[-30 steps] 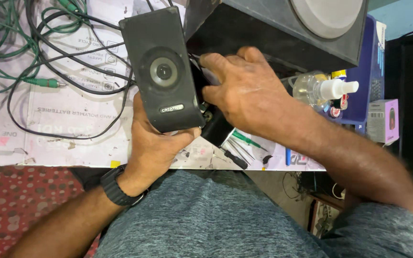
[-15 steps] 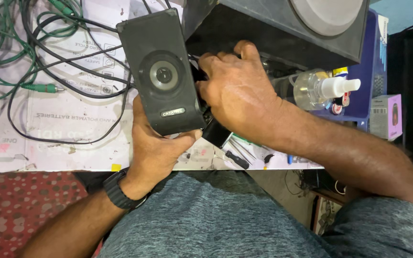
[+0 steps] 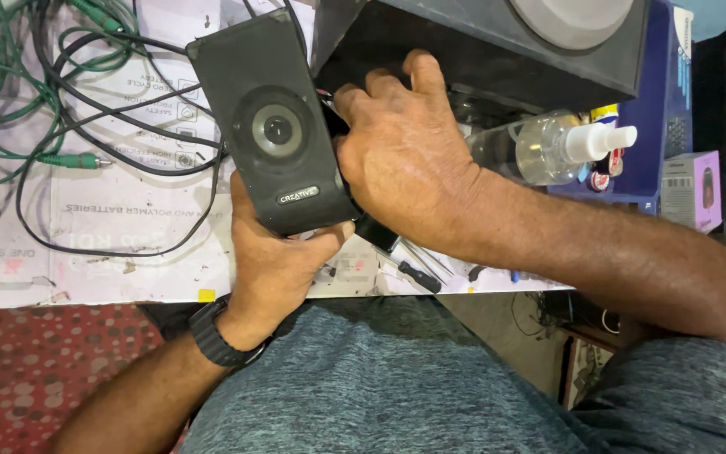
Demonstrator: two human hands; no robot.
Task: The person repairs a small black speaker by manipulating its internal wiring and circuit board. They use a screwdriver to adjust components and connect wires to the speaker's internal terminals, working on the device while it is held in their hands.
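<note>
both hands (image 3: 275, 265) grip the small speaker (image 3: 272, 126), right fingertips hidden behind it.

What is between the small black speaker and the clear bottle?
In the head view, the right hand lies between the small black speaker and the clear bottle, pressed against the speaker's side.

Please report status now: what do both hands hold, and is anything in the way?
Left hand grips small black speaker from below. Right hand at speaker's side, fingertips hidden. Cables and clear pump bottle close by, not blocking.
</note>
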